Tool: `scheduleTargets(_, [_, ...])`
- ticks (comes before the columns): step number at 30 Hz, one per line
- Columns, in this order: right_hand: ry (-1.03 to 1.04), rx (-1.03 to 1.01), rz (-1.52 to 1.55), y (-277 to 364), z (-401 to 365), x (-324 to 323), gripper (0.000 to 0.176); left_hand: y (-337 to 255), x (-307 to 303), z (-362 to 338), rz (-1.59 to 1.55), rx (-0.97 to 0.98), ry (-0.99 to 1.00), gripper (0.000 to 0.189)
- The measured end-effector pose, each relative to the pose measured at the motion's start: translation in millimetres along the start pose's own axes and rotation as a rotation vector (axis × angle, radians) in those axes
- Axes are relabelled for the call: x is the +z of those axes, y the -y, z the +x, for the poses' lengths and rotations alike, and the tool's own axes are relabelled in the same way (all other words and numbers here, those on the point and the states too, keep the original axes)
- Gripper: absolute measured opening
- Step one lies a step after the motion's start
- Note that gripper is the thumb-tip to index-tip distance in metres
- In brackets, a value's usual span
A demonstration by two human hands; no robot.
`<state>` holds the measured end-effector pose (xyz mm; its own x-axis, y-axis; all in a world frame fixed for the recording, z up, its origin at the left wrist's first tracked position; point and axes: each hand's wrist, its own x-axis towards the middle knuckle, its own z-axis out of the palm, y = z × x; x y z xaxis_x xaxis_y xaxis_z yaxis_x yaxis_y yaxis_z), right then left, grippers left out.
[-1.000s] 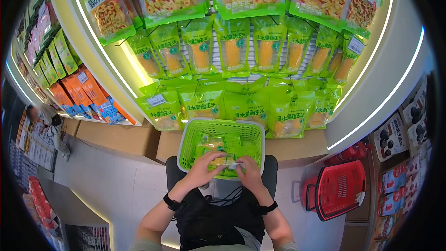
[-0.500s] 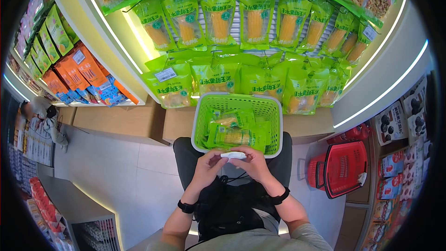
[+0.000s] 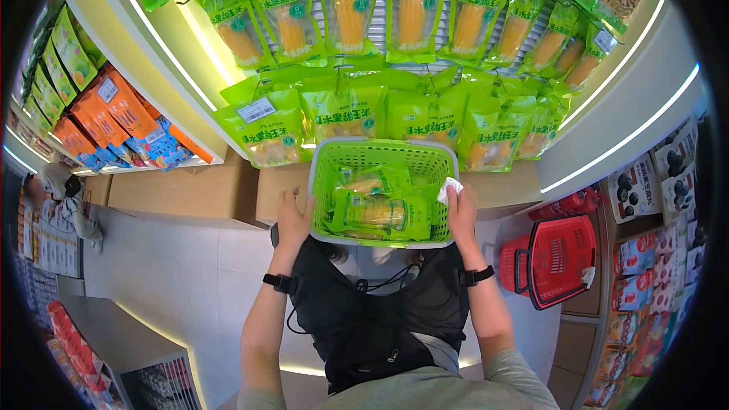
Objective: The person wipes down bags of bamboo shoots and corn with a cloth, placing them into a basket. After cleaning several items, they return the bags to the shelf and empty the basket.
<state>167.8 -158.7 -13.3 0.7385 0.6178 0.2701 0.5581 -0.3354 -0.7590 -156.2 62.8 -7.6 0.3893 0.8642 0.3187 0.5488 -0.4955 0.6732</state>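
Note:
The green basket (image 3: 449,153) with a pale rim is in front of me, with several green corn packets (image 3: 378,211) inside. At its left side is my left hand (image 3: 293,216), fingers apart and nothing visible in it; whether it touches the rim is hard to tell. My right hand (image 3: 462,214) is at the right side of the basket, its fingers closed on a crumpled white tissue (image 3: 449,188). Behind the basket, more green corn packets (image 3: 420,115) hang in rows on the display.
On the right a red basket (image 3: 562,262) stands on the floor beside shelves of snack bags (image 3: 638,190). Orange packets (image 3: 102,118) hang at the left. A person (image 3: 64,193) is at the far left, behind a low shelf unit (image 3: 114,334).
My hands have moved apart from the white tissue in the middle to the two sides of the basket. The tissue has gone right with my right hand; my left hand has let go.

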Motion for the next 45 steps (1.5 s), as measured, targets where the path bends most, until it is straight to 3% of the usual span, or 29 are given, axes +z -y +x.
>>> scheduleTargets(2, [-0.051,-0.206,-0.182,-26.3,9.0,3.3,0.024,25.2,20.8,12.5,0.055,-0.100,0.071,0.045])
scheduleTargets(6, [-0.029,-0.267,-0.147,-16.8,9.4,2.7,0.017,27.2,51.1,19.3,0.107,-0.216,0.123,0.041])
scheduleTargets(12, [-0.008,-0.300,-0.233,-16.7,12.1,6.0,0.017,7.3,46.4,19.9,0.107,-0.215,0.074,0.034])
scheduleTargets(14, [0.047,-0.237,-0.090,-20.3,13.2,10.0,0.018,8.3,46.4,19.2,0.106,-0.216,0.090,0.033])
scheduleTargets(21, [0.066,-0.288,-0.054,-27.9,24.3,14.1,0.017,15.1,47.9,6.6,-0.002,-0.185,0.024,0.030])
scheduleTargets(27, [0.055,-0.314,-0.069,-28.5,22.8,12.7,0.017,6.6,44.3,8.8,-0.037,-0.294,0.081,0.030])
scheduleTargets(30, [0.090,-0.273,-0.070,-27.8,20.8,11.7,0.018,-15.1,38.8,5.8,0.106,-0.253,-0.054,0.025])
scheduleTargets(32, [0.088,-0.264,-0.081,-25.0,19.7,11.4,0.018,-27.7,36.0,6.3,0.460,0.231,-0.119,0.035])
scheduleTargets(33, [0.087,-0.262,-0.092,-24.0,19.8,11.0,0.019,-25.3,37.9,5.2,0.456,0.233,-0.118,0.035])
scheduleTargets(35, [0.083,-0.260,-0.100,-26.5,19.5,12.7,0.019,-21.3,41.8,2.7,0.427,0.394,0.149,0.041])
scheduleTargets(36, [0.081,-0.260,-0.103,-27.7,19.8,13.3,0.020,-22.7,44.1,1.6,0.424,0.395,0.150,0.041])
scheduleTargets(38, [0.081,-0.260,-0.114,-27.9,19.7,12.6,0.019,-30.9,49.6,-0.7,0.305,0.473,0.401,0.049])
scheduleTargets(39, [0.083,-0.259,-0.122,-27.1,19.1,12.3,0.019,-37.7,52.9,-1.9,0.304,0.473,0.403,0.049])
scheduleTargets(41, [0.077,-0.267,-0.121,-27.7,18.6,13.1,0.019,-51.2,62.9,-2.6,0.153,0.512,0.609,0.061])
scheduleTargets(45, [0.055,-0.286,-0.134,-27.1,17.2,12.7,0.019,-46.7,95.0,-8.9,0.195,0.498,0.754,0.074])
